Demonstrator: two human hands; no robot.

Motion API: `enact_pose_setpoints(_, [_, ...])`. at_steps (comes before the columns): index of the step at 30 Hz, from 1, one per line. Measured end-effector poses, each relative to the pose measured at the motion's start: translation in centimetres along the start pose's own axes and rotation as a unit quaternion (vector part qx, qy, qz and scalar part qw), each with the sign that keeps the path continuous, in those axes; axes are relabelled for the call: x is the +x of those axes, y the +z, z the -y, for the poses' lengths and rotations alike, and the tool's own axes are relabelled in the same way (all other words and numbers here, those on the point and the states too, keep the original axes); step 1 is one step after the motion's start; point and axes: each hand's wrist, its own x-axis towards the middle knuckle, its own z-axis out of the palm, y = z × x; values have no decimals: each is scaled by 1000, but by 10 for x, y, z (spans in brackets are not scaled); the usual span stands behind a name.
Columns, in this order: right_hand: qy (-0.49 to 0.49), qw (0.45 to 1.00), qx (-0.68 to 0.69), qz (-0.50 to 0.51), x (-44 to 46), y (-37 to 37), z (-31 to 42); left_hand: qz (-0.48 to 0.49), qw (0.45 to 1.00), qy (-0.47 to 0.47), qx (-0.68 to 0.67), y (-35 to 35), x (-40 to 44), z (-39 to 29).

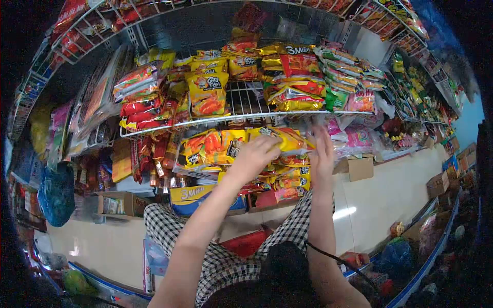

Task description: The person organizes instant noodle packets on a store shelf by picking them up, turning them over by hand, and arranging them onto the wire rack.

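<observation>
My left hand (258, 154) lies over a row of yellow instant noodle packets in a box below the wire shelf. Its fingers are curled on the near edge of a yellow noodle packet (287, 137). At that packet's right end is my right hand (322, 154), its fingers stretched out and somewhat blurred. More noodle packets (208, 146), yellow with orange-red pictures, lie flat to the left of my left hand. Under my hands, further yellow packets (292, 179) are stacked in the lower box.
Above the box, a white wire shelf (246, 117) holds yellow, red and green noodle packets. A yellow and blue carton (192, 199) stands by my knees. Cardboard boxes (361, 168) sit to the right, and a blue plastic bag (56, 197) hangs at left.
</observation>
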Motion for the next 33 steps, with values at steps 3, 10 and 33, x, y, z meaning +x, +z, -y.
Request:
enact_pose_setpoints(3, [-4, 1000, 4, 3, 4, -23, -17, 56, 998, 17, 9, 10, -3, -3])
enact_pose_setpoints(10, [-42, 931, -355, 79, 5, -45, -57, 210, 975, -72, 11, 11, -6, -4])
enact_pose_setpoints(33, [-177, 856, -482, -55, -9, -21, -40, 22, 987, -157, -5, 16, -6, -34])
